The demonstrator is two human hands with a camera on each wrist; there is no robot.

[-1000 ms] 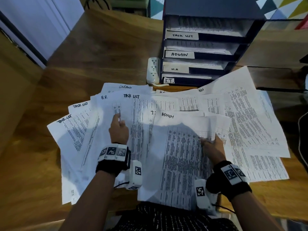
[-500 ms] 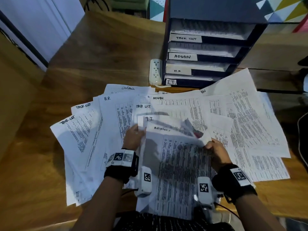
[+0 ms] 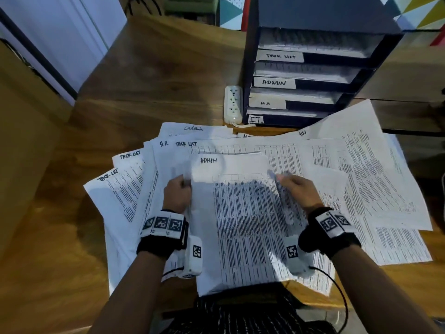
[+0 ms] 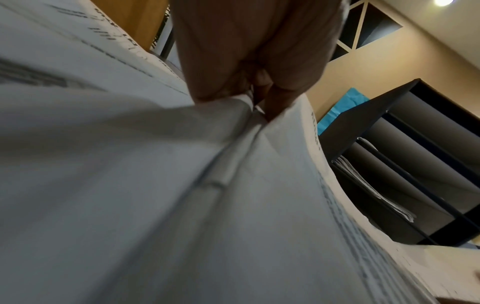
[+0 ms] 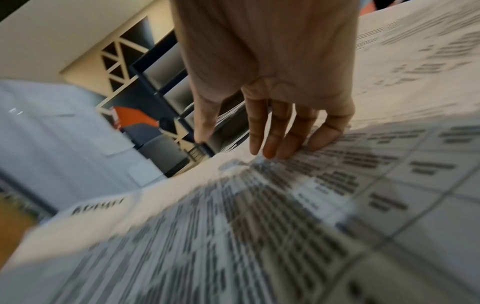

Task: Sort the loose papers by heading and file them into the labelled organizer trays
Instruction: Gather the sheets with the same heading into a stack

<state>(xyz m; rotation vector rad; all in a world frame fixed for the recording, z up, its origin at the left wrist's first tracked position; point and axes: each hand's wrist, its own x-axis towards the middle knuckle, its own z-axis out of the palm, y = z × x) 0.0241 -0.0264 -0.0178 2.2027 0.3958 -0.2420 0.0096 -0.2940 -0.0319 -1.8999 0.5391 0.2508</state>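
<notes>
A printed sheet headed ADMIN (image 3: 240, 213) lies on top of a spread of loose papers (image 3: 375, 169) on the wooden desk. My left hand (image 3: 179, 190) grips its left edge; the left wrist view shows the fingers (image 4: 275, 98) pinching the paper (image 4: 233, 185). My right hand (image 3: 292, 186) is at the sheet's right edge, with straight fingers (image 5: 275, 133) touching the printed sheet (image 5: 259, 226) and the thumb held apart. The dark organizer (image 3: 248, 68) stands behind, its trays labelled TASK LIST, ADMIN (image 3: 274, 82), H.R and I.T.
A white power strip (image 3: 232, 104) lies left of the organizer. Sheets headed TASK LIST (image 3: 125, 184) and H.R (image 3: 163, 150) fan out to the left. Bare desk wood (image 3: 156, 80) stretches to the far left, and a white door stands beyond it.
The I.T. sheet above the ADMIN sheet is gone from sight. The ADMIN sheet now lies on top, farther forward. My right hand has let go of the raised corner; both hands moved forward.
</notes>
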